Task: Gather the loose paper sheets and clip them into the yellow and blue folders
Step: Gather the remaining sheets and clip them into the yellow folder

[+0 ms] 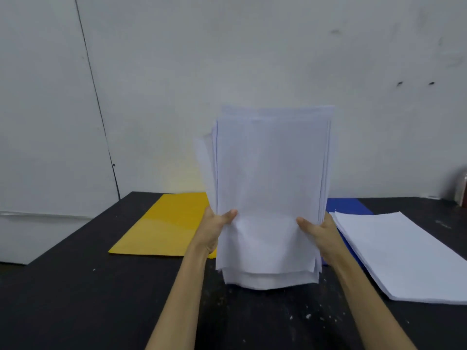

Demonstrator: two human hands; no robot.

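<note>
Both hands are up: the left hand (pixel 214 227) and right hand (pixel 319 229) grip the sides of a stack of paper (pixel 271 188), stood on end on the dark tabletop (pixel 75 299), edges ragged. Looks like squaring-up, so gathering is well along. A second pile of sheets (pixel 399 253) lies flat on the blue folder (pixel 350 204), seemingly unclipped. The yellow folder (pixel 166 223) lies closed and bare to the left. No clipping seems done yet.

sheets (pixel 270 188) upright, uneven | yellow folder (pixel 164 223) flat | blue folder (pixel 346 204) under stack (pixel 401 253)
</note>
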